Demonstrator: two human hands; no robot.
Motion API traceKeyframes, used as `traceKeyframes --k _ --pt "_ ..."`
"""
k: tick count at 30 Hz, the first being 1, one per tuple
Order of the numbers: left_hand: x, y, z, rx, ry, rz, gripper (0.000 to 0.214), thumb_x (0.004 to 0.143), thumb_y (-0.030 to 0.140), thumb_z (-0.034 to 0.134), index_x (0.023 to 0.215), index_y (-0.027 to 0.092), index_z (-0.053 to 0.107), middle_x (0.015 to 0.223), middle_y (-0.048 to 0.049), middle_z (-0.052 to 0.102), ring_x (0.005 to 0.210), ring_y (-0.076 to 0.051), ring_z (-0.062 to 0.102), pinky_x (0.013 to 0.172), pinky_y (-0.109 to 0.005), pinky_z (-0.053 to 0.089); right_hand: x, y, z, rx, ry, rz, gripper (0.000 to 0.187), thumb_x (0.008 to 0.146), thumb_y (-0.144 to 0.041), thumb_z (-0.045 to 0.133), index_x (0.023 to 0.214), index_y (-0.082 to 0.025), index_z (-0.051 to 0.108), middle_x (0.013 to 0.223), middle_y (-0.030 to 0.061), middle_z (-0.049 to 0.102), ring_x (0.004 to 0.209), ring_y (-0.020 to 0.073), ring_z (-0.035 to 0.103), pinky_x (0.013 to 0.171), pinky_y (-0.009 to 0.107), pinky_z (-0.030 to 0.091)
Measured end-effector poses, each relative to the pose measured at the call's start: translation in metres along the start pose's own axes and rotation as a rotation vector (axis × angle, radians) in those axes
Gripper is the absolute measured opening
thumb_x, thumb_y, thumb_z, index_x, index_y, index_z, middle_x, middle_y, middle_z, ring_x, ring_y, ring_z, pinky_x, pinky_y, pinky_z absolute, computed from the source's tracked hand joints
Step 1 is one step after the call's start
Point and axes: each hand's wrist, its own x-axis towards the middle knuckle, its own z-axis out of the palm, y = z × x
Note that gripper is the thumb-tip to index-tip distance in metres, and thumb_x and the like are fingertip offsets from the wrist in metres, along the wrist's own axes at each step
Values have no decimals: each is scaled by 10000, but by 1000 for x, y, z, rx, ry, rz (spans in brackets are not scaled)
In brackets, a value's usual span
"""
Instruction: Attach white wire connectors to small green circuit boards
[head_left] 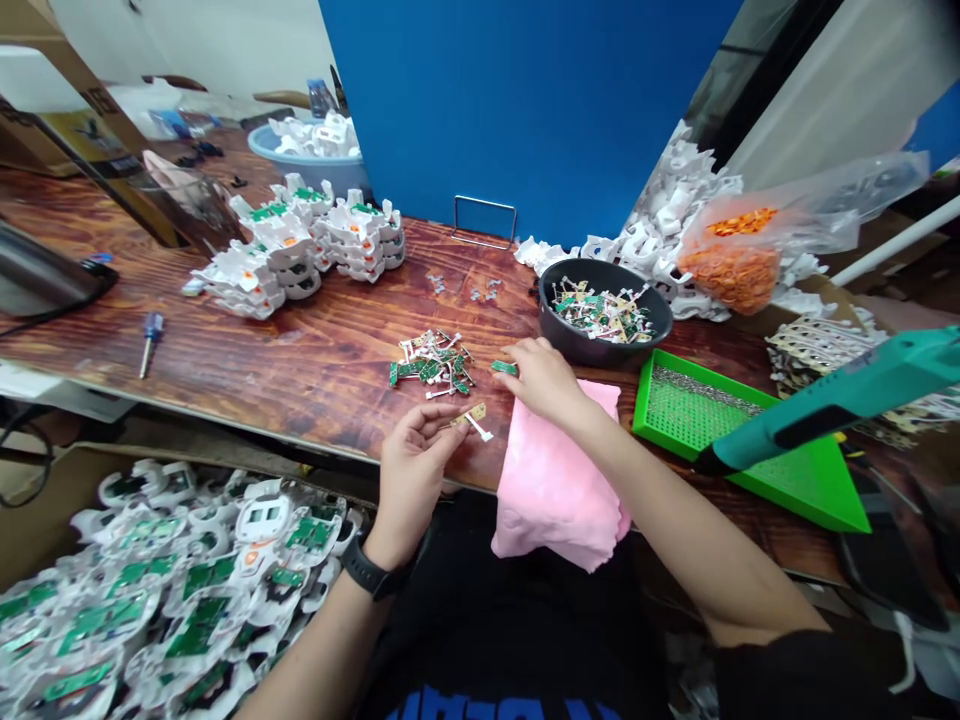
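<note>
My left hand (420, 450) pinches a small tan circuit board (475, 412) with a white plug lead, just above the front of the table. My right hand (546, 380) is closed around the end of a small green circuit board (504, 367), its thumb and fingers on either side. Between and beyond the hands lies a loose pile of small circuit boards with leads (433, 362). Under my right wrist, a folded pink cloth (559, 490) hangs over the table edge. A black bowl (600, 350) full of similar boards stands past my right hand.
A green tray (825, 500) of screws sits at right, with a teal electric screwdriver (840, 400) over it. Stacked white housings (262, 265) and a screwdriver (150, 343) are at left. Below, a box holds white housings (202, 580). A blue panel (525, 110) stands behind.
</note>
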Motion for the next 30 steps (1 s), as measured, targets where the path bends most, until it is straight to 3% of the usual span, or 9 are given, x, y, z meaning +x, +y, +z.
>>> traceKeyframes --k 4,8,10,13,16,19,21,24,30 --pt "0 4 -7 16 27 10 306 635 250 736 886 132 607 820 -48 698 703 -144 660 706 -255 522 11 -5 -1 -100 -23 -80 81 788 -190 577 827 -157 641 903 110 645 909 250 520 748 370 382" --pt "4 5 -14 21 47 5 310 636 245 738 894 134 607 782 -35 700 673 -126 655 665 -215 516 14 7 -29 -55 279 -115 140 835 -219 516 900 -166 629 958 92 638 940 234 503 799 372 354" --pt "7 5 -15 13 43 -4 319 628 240 745 895 133 606 782 -33 702 668 -121 655 656 -204 515 17 23 -47 -64 424 -24 178 826 -246 534 945 -161 636 1005 108 626 975 254 490 826 400 346" --pt "8 4 -14 -15 29 -17 333 611 238 757 886 133 601 779 -33 703 667 -130 658 670 -223 526 16 39 -62 13 522 127 292 774 -311 603 1016 -153 641 1057 137 608 1016 290 476 843 437 358" --pt "4 6 -11 -21 4 -26 336 610 246 756 882 129 598 798 -49 703 671 -153 661 670 -263 542 -5 25 -57 404 379 197 301 809 -378 545 979 -157 659 965 111 645 898 227 549 799 384 417" --pt "-5 8 -9 -6 -58 14 294 651 246 725 894 136 602 904 -78 697 762 -181 668 688 -282 549 -40 -12 -43 949 -141 266 395 841 -471 457 878 -138 666 791 75 664 622 137 564 562 268 441" --pt "-11 8 -7 17 -108 62 253 675 234 705 893 145 612 954 -85 690 841 -194 662 738 -286 544 -60 -35 -38 1150 -303 280 400 849 -469 448 859 -130 659 771 69 664 597 117 562 526 238 431" --pt "-17 8 -7 60 -157 98 217 693 220 687 891 157 627 974 -88 687 887 -202 655 789 -296 531 -75 -52 -35 1258 -248 293 308 837 -413 502 831 -141 646 769 50 663 648 113 579 577 234 451" --pt "-24 8 -10 136 -215 131 198 716 202 664 912 178 647 987 -81 686 890 -196 655 816 -292 516 -76 -56 -33 1327 -192 348 208 798 -350 574 762 -154 633 698 8 639 637 102 575 626 233 464"
